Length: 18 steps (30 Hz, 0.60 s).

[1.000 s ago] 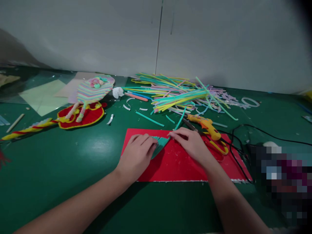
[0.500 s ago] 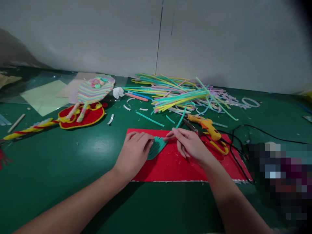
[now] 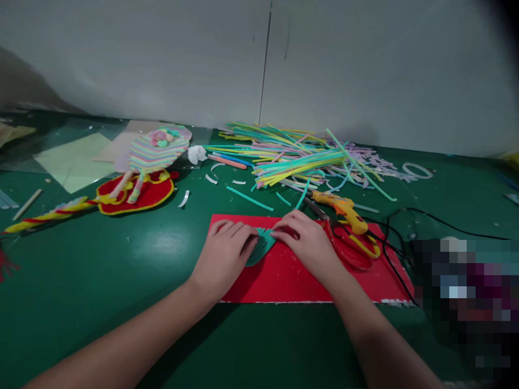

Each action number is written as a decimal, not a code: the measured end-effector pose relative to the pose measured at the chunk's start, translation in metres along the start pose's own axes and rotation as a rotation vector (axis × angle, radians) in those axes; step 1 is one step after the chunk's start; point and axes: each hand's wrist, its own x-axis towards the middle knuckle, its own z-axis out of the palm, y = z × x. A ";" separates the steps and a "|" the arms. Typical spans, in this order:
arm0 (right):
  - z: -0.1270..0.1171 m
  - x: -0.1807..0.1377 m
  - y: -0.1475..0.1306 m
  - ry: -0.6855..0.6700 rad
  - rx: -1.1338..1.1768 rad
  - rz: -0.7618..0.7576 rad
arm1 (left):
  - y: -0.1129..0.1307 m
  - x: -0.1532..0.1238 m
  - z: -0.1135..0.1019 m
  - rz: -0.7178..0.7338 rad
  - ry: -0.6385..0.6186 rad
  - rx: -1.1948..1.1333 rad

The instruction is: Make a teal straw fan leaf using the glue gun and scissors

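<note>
A ribbed teal pipe-cleaner piece [image 3: 260, 249] lies on a red board [image 3: 292, 289], its rows side by side. My left hand [image 3: 225, 254] has its fingers closed on the piece's upper left edge, covering part of it. From the other side my right hand [image 3: 308, 240] pinches the upper right edge between thumb and fingertips. A teal pipe cleaner [image 3: 302, 194] sticks up behind the right hand; where its lower end goes is hidden. Just right of that hand lie red-handled scissors [image 3: 348, 254] and a yellow-orange glue gun [image 3: 343, 208].
A heap of pastel pipe cleaners [image 3: 300, 156] lies before the wall. Left stand a striped pipe-cleaner craft [image 3: 160, 151] and a red piece with yellow edging [image 3: 156, 200]. A black cord [image 3: 438, 221] runs right. Short offcuts [image 3: 249, 198] are scattered behind the board.
My right hand has turned palm down and moved slightly left, its fingertips now on the teal piece's edge. The left hand has stayed nearly in place.
</note>
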 end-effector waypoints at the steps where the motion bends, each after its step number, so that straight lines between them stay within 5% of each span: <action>1: 0.001 0.000 0.000 -0.003 -0.019 -0.006 | 0.000 0.000 0.000 -0.001 -0.007 -0.006; 18: 0.002 0.001 0.002 -0.007 -0.027 0.016 | 0.002 0.000 -0.002 0.022 -0.027 0.019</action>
